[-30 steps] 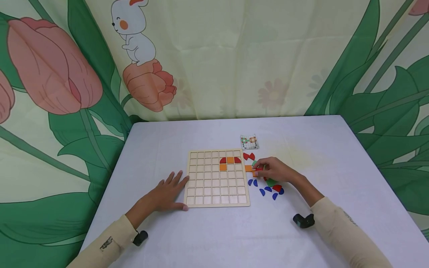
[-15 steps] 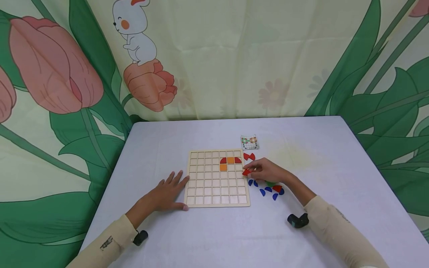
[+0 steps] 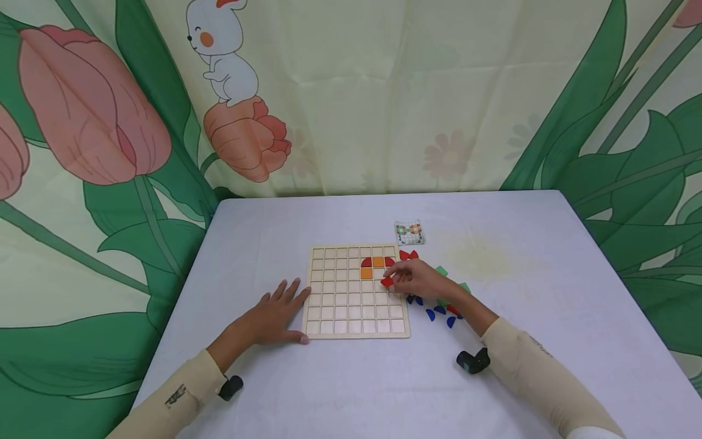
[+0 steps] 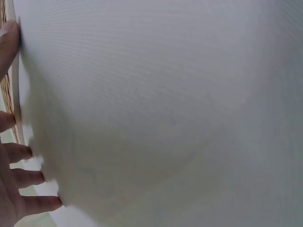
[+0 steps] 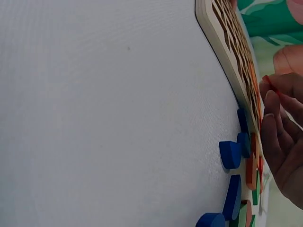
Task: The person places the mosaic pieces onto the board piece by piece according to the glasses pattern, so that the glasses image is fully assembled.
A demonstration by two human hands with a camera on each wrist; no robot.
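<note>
The right hand (image 3: 422, 281) held a small red piece (image 3: 387, 281) pinched at its fingertips, over the right part of the wooden grid board (image 3: 355, 292). The piece sat at the hand's leftward tip, so the board's open cells lay directly beneath and to the left of it, just below the coloured pieces already seated: two red quarter-round pieces (image 3: 366, 263) flanking an orange square (image 3: 378, 261) in the second row, and a second orange square (image 3: 366, 274) under them. The red piece was just right of that lower orange square, near it; whether it touched the board could not be told. It looked flat, bright red and small, partly hidden by the fingers, so its exact outline was unclear; in the right wrist view only a thin red edge (image 5: 268, 81) showed above the fingertips.

The right hand was much the nearer one to the piece. The left hand (image 3: 272, 317) lay flat on the table (image 3: 329, 390) with fingers spread and relaxed, its fingertips against the board's left edge near the front left corner, holding nothing.

Loose pieces lay on the table off the board's right edge: blue part-round pieces (image 3: 439, 312), green ones (image 3: 441, 271) and two more red ones (image 3: 408, 255). A small pattern card (image 3: 409, 231) lay beyond them, toward the table's far edge.
</note>
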